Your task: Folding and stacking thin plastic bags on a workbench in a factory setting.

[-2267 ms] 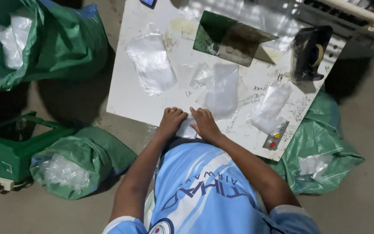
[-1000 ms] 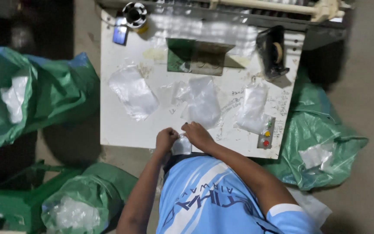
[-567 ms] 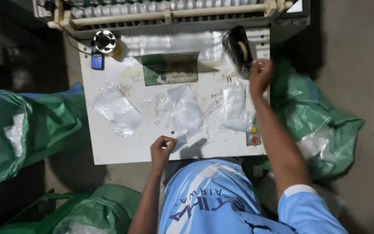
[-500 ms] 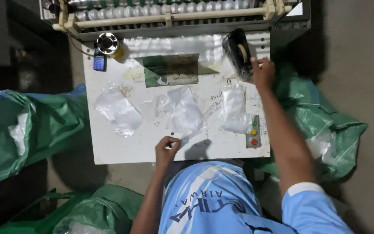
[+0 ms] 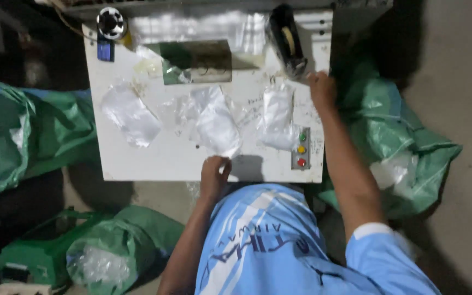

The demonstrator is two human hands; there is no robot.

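Our left hand rests at the near edge of the white table, fingers curled together; we cannot tell if it pinches anything. Our right hand reaches far out, just beside the black tape holder; its fingers look loose, and we cannot tell if they grip. To do this well, we think we should pull the tape slowly and keep the other hand still. We count three clear bags flat on the table, three colored buttons, and three green sacks on the floor.
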